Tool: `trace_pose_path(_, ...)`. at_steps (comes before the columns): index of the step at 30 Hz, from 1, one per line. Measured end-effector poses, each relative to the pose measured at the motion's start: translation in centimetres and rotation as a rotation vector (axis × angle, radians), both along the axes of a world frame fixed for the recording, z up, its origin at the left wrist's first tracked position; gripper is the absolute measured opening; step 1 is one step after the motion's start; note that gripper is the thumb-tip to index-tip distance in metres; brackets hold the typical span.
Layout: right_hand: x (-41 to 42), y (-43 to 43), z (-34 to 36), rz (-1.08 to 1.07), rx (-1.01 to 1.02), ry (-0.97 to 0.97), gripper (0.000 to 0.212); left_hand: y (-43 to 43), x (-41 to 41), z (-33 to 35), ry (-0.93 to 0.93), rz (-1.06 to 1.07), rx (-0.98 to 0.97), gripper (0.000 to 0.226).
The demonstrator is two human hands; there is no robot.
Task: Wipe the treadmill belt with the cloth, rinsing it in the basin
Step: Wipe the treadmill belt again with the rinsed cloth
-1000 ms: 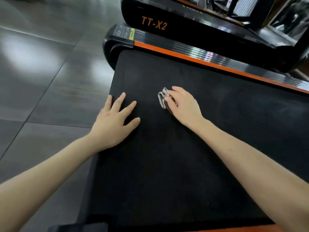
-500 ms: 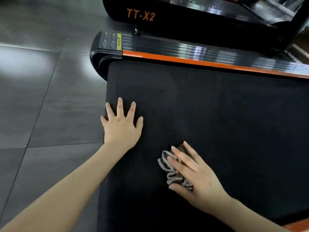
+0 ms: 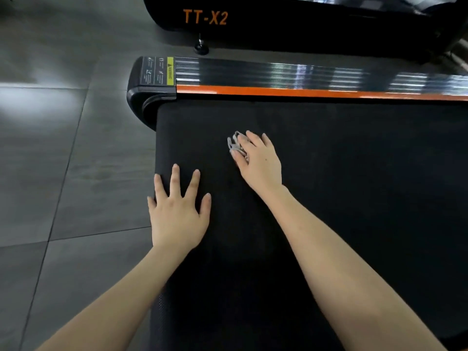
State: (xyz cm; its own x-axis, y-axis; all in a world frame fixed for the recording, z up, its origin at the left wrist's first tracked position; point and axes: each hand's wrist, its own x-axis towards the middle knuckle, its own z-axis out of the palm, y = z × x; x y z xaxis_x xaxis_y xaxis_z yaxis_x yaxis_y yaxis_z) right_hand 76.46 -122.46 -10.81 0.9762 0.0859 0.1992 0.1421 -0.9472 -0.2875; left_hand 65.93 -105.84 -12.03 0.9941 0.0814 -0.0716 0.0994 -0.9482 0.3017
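Note:
The black treadmill belt point(image 3: 354, 173) fills the middle and right of the head view. A small crumpled grey cloth point(image 3: 235, 146) lies on the belt near its left end, mostly covered by my right hand point(image 3: 258, 163), which presses it flat with the fingers over it. My left hand point(image 3: 177, 214) rests palm down with fingers spread on the belt's left edge, nearer to me than the cloth. No basin is in view.
An orange strip and a ribbed black side rail point(image 3: 304, 77) border the belt's far side, ending in a rounded corner cap point(image 3: 144, 97). A second treadmill marked TT-X2 point(image 3: 205, 17) stands behind. Dark glossy floor tiles point(image 3: 63, 160) lie to the left.
My right hand has pushed the cloth away from me along the belt, after having pulled it close half a second ago. My left hand stays planted at the belt's left edge.

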Motion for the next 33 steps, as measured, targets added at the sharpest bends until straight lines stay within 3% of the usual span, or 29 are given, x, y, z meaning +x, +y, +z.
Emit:
trace_pose_path(6, -12.8, -3.1, -0.1, 0.302, 0.012, -0.017, 0.044, -0.1, 0.0, 0.0, -0.016, 0.0, -0.012, 0.059)
trace_pose_path(10, -6.3, -2.9, -1.0, 0.357, -0.059, -0.082, 0.042, 0.0, -0.1, -0.1, -0.013, 0.001, 0.002, 0.068)
trace_pose_path(14, 4.7, 0.3, -0.8, 0.088, 0.001, -0.05, 0.039, 0.1, 0.0, -0.3, -0.028, 0.008, -0.033, 0.069)
trace_pose_path(16, 6.2, 1.5, -0.3, 0.009, 0.02, -0.024, 0.04, 0.2, 0.1, -0.3, -0.032, 0.008, -0.051, 0.068)
trace_pose_path(21, -2.4, -0.8, -0.4, 0.376, -0.022, -0.05, 0.044, 0.4, -0.1, -0.3, -0.032, 0.009, -0.068, 0.066)
trace_pose_path(23, -1.6, -2.7, -0.1, 0.447, -0.057, -0.035, 0.046, 0.3, -0.2, -0.3, -0.034, 0.01, -0.069, 0.065)
trace_pose_path(26, 6.0, -3.7, -0.4, 0.196, -0.059, -0.139, 0.041, 0.2, -0.1, -0.5, -0.052, 0.017, -0.06, 0.063)
trace_pose_path(30, 12.1, -0.9, -1.0, -0.248, -0.004, -0.051, 0.043, 0.2, 0.2, -0.7, -0.079, 0.02, -0.028, 0.061)
trace_pose_path(33, 12.1, 4.3, -0.5, -0.194, -0.044, -0.068, 0.038, 0.2, 0.1, -0.8, -0.071, 0.022, -0.019, 0.06)
